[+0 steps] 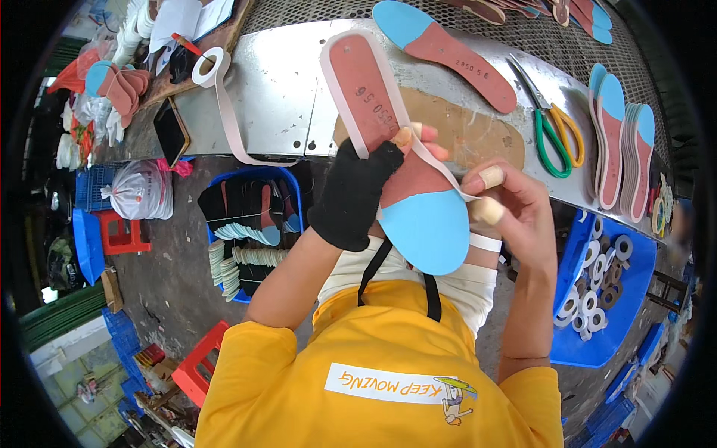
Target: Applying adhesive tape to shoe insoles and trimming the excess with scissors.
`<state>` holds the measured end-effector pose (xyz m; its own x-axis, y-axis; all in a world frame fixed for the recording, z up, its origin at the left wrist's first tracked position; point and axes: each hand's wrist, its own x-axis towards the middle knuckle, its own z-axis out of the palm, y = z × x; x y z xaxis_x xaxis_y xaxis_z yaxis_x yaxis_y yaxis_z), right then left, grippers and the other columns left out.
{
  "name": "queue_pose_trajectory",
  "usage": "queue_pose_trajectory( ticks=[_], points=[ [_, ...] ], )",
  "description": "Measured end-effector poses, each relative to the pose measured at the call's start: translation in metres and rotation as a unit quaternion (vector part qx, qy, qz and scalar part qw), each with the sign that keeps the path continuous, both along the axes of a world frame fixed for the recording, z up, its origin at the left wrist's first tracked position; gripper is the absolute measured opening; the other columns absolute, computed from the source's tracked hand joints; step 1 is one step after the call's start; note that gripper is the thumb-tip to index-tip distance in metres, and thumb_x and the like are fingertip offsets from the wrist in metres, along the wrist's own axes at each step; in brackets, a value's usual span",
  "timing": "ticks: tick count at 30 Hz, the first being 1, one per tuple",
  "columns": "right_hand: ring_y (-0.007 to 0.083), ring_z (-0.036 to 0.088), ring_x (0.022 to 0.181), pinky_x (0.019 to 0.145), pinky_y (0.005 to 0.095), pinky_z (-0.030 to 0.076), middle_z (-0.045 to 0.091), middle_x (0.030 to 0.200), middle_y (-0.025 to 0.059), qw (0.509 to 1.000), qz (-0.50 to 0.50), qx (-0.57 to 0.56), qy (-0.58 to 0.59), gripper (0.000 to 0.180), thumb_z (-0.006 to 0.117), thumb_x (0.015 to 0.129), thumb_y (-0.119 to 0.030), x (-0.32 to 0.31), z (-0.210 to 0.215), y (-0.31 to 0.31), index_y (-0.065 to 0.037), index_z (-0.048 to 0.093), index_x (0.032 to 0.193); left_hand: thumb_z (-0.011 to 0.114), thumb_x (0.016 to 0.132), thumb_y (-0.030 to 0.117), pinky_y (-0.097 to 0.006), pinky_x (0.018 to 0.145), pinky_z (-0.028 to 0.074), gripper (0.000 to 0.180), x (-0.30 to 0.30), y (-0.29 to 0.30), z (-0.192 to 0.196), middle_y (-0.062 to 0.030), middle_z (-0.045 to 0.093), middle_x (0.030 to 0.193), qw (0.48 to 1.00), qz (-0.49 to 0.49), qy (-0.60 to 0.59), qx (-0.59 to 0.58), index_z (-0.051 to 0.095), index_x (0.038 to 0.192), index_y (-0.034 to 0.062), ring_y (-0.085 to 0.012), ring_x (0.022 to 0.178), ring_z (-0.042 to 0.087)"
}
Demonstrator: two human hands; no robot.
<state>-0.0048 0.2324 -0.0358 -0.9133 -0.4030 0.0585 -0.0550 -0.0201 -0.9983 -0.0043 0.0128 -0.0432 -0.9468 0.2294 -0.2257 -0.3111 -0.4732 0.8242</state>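
Note:
My left hand (352, 196), in a black fingerless glove, is closed around the middle of a shoe insole (427, 230). The insole is brown-red with a light blue forefoot turned toward me and its heel pointing away. A pale pink tape strip (442, 170) borders the heel and runs along the right side. My right hand (526, 216), with tape wrapped on its fingertips, pinches the strip's loose part beside the insole's right edge. Beyond, on the metal bench (280, 67), lie another insole (467, 63) and a brown board (478, 134).
Scissors with green and orange handles (551, 134) lie at the right, beside stacked insoles (627, 142). A tape roll (210, 69) trails a strip over the bench's left. A phone (172, 133) sits near the edge. Below are blue bins of insoles (297, 196) and tape rolls (631, 317).

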Motion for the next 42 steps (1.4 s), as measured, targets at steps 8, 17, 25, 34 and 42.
queue_pose_trajectory(
  ticks=[8, 17, 25, 34, 42],
  points=[
    [0.0318, 0.062, 0.092, 0.084, 0.0368, 0.048, 0.063, 0.099, 0.0176, 0.785, -0.294, 0.491, 0.238, 0.031, 0.064, 0.076, -0.010, -0.069, -0.021, 0.095, 0.004, 0.060, 0.103, 0.045, 0.098, 0.033, -0.037, 0.083, 0.054, 0.030, 0.017, 0.007, -0.025, -0.0185, 0.031, 0.148, 0.884, -0.174, -0.071, 0.429, 0.056, 0.113, 0.0102, -0.0257, 0.103, 0.063],
    [0.0208, 0.063, 0.081, 0.073, 0.0321, 0.050, 0.065, 0.095, 0.0108, 0.961, -0.234, 0.147, -0.028, 0.037, 0.064, 0.078, -0.019, -0.034, -0.020, 0.092, -0.001, 0.058, 0.110, 0.056, 0.092, 0.020, -0.038, 0.082, 0.055, 0.024, 0.010, 0.011, 0.011, -0.0149, 0.057, 0.124, 0.948, 0.031, -0.155, 0.275, 0.052, 0.114, 0.0112, -0.0258, 0.097, 0.064],
    [0.0108, 0.054, 0.070, 0.061, 0.0226, 0.044, 0.055, 0.088, 0.0027, 0.975, -0.093, -0.140, -0.146, 0.050, 0.075, 0.065, 0.000, 0.007, -0.012, 0.005, 0.001, 0.052, 0.110, 0.059, 0.089, 0.021, -0.037, 0.082, 0.054, 0.031, -0.015, -0.017, 0.009, -0.0159, 0.064, 0.106, 0.996, 0.084, -0.006, -0.002, 0.054, 0.114, 0.0023, -0.0235, 0.097, 0.064],
    [0.0061, 0.050, 0.068, 0.056, 0.0195, 0.040, 0.055, 0.081, 0.0002, 0.965, -0.190, -0.030, -0.179, 0.032, 0.069, 0.080, -0.018, 0.000, 0.009, -0.012, -0.004, 0.053, 0.103, 0.052, 0.095, 0.028, -0.048, 0.093, 0.048, 0.023, -0.004, 0.010, -0.015, -0.0181, 0.041, 0.141, 0.813, -0.144, -0.033, 0.564, 0.056, 0.109, 0.0097, -0.0423, 0.116, 0.052],
    [0.0042, 0.043, 0.060, 0.055, 0.0183, 0.037, 0.046, 0.067, -0.0024, 0.987, -0.074, 0.080, -0.122, 0.062, 0.088, 0.059, -0.038, 0.076, 0.001, -0.008, -0.005, 0.044, 0.087, 0.050, 0.095, 0.025, -0.033, 0.101, 0.042, 0.019, -0.001, 0.012, -0.008, -0.0165, 0.046, 0.138, 0.913, 0.062, -0.034, 0.402, 0.056, 0.106, 0.0101, -0.0284, 0.127, 0.045]
  ],
)
